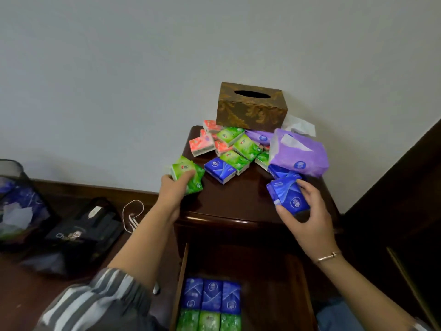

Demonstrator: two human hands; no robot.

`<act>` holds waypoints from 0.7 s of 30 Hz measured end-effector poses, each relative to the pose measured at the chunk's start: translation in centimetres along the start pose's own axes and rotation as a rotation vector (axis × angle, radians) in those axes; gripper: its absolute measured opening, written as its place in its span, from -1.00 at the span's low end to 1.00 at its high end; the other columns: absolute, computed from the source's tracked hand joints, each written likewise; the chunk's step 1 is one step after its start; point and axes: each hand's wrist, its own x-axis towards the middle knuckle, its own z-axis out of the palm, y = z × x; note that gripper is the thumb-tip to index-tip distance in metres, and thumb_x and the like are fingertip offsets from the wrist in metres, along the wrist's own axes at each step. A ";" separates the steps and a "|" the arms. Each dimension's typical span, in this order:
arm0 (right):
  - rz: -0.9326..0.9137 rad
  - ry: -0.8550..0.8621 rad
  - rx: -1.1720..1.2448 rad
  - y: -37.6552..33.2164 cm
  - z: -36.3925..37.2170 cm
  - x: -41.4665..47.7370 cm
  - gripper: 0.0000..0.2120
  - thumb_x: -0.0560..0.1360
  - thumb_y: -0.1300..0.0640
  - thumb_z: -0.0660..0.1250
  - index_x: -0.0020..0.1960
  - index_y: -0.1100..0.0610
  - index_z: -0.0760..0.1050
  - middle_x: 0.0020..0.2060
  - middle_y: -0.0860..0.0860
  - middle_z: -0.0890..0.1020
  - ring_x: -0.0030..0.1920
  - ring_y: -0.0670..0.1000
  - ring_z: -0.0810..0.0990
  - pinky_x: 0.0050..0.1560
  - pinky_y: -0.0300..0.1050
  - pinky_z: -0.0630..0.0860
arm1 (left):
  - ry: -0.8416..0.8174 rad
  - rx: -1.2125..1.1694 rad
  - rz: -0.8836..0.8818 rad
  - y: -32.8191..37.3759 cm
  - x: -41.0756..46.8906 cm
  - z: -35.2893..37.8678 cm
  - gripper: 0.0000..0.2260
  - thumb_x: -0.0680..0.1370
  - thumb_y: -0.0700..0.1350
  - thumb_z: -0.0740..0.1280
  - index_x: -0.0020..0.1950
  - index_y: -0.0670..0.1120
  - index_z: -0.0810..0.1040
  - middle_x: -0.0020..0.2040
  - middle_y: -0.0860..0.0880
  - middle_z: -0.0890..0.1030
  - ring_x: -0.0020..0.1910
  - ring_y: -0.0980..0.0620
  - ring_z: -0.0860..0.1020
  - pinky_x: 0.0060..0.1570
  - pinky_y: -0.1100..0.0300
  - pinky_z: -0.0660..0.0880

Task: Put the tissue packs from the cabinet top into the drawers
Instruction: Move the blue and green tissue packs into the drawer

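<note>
Left hand (175,187) grips a green tissue pack (189,174) at the left edge of the cabinet top (233,201), fingers curled over it; the pack is tilted & partly overhangs that edge. Right hand (307,216) is clamped on a blue tissue pack (290,197) near the front-right corner, thumb on 1 side, fingers on the other. Btwn the hands, 1 loose blue pack (220,169) lies near the top's middle. Behind it is a jumble of green packs (245,146) & red packs (202,144), toward the back-left corner. An opened purple tissue bag (300,152) sits at the right edge, w/ a brown tissue box (250,107) at the back edge. Below, the open drawer (181,283) holds a row of 3 blue packs (211,295) on its left side, w/ a row of 3 green packs (208,320) touching them on the near side.
</note>
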 end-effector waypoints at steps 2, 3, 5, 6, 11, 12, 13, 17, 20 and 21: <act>-0.056 -0.071 -0.075 -3.5 3.0 2.0 -0.36 0.29 -0.01 0.52 0.31 0.05 0.38 0.15 0.04 0.54 0.17 0.02 0.51 0.20 -0.18 0.39 | -0.048 -0.123 -0.023 -0.2 0.2 -0.5 -0.49 0.47 -0.07 0.44 0.31 -0.29 0.39 0.16 -0.26 0.59 0.05 -0.14 0.62 -0.12 0.12 0.53; -0.072 -0.123 -0.136 -5.0 4.8 3.3 -0.35 0.29 -0.04 0.50 0.32 0.06 0.38 0.13 0.07 0.55 0.15 0.04 0.50 0.18 -0.20 0.38 | -0.066 -0.177 -0.031 -0.3 0.2 -0.8 -0.50 0.48 -0.09 0.43 0.32 -0.30 0.39 0.17 -0.27 0.59 0.03 -0.13 0.62 -0.12 0.12 0.54; -0.048 -0.263 -0.238 -7.1 8.6 5.8 -0.33 0.31 -0.04 0.48 0.34 0.09 0.36 0.13 0.12 0.56 0.16 0.12 0.49 0.16 -0.14 0.36 | -0.103 -0.298 -0.050 -0.2 0.1 -1.2 -0.57 0.51 -0.15 0.39 0.30 -0.31 0.42 0.10 -0.25 0.62 -0.09 -0.05 0.66 -0.19 0.14 0.59; -0.004 -0.334 -0.257 -7.6 10.4 7.1 -0.35 0.32 -0.03 0.47 0.34 0.10 0.36 0.15 0.12 0.56 0.17 0.14 0.49 0.17 -0.13 0.36 | -0.128 -0.362 -0.064 -0.1 0.1 -1.4 -0.62 0.53 -0.17 0.37 0.29 -0.30 0.44 0.05 -0.22 0.64 -0.15 -0.02 0.67 -0.22 0.16 0.61; 0.103 -0.537 -0.445 -7.3 15.3 10.3 -0.39 0.36 -0.05 0.42 0.34 0.09 0.34 0.21 0.12 0.54 0.21 0.18 0.50 0.18 -0.06 0.45 | -0.213 -0.584 -0.134 0.1 0.3 -2.2 -0.69 0.57 -0.20 0.29 0.30 -0.25 0.46 0.04 -0.19 0.63 -0.12 -0.03 0.65 -0.09 0.13 0.62; 0.074 -0.557 -0.510 -7.2 15.8 10.4 -0.40 0.36 -0.09 0.41 0.32 0.09 0.35 0.21 0.12 0.53 0.22 0.19 0.49 0.18 -0.03 0.45 | -0.218 -0.600 -0.132 0.1 0.4 -2.3 -0.69 0.57 -0.21 0.29 0.29 -0.26 0.46 0.06 -0.21 0.63 -0.11 -0.04 0.65 -0.12 0.13 0.63; 0.033 -0.576 -0.558 -7.1 16.1 10.4 -0.42 0.36 -0.12 0.40 0.29 0.09 0.36 0.21 0.11 0.53 0.21 0.20 0.49 0.16 -0.02 0.46 | -0.218 -0.603 -0.126 0.0 0.4 -2.3 -0.69 0.57 -0.22 0.29 0.30 -0.28 0.45 0.08 -0.23 0.62 -0.10 -0.05 0.64 -0.13 0.14 0.63; -0.013 -0.629 -0.569 -6.5 15.7 10.9 -0.40 0.36 -0.20 0.38 0.29 0.06 0.38 0.21 0.08 0.55 0.20 0.17 0.51 0.11 -0.06 0.42 | -0.219 -0.575 -0.096 -0.1 0.6 -2.2 -0.68 0.57 -0.23 0.29 0.30 -0.31 0.46 0.07 -0.22 0.62 -0.04 -0.06 0.62 0.04 0.07 0.57; 0.026 -0.664 -0.557 -6.3 14.5 12.5 -0.34 0.37 -0.17 0.40 0.38 0.05 0.33 0.28 0.06 0.51 0.24 0.11 0.50 0.21 -0.09 0.42 | -0.206 -0.553 -0.102 -0.3 0.6 -2.2 -0.65 0.56 -0.23 0.32 0.32 -0.31 0.44 0.15 -0.25 0.61 0.07 -0.13 0.61 0.22 -0.04 0.50; 0.059 -0.673 -0.518 -6.5 14.2 13.1 -0.35 0.37 -0.16 0.41 0.37 0.07 0.35 0.27 0.06 0.51 0.23 0.10 0.50 0.23 -0.06 0.43 | -0.195 -0.538 -0.102 -0.4 0.6 -2.3 -0.63 0.55 -0.22 0.34 0.32 -0.30 0.43 0.17 -0.25 0.60 0.11 -0.15 0.60 0.23 -0.05 0.50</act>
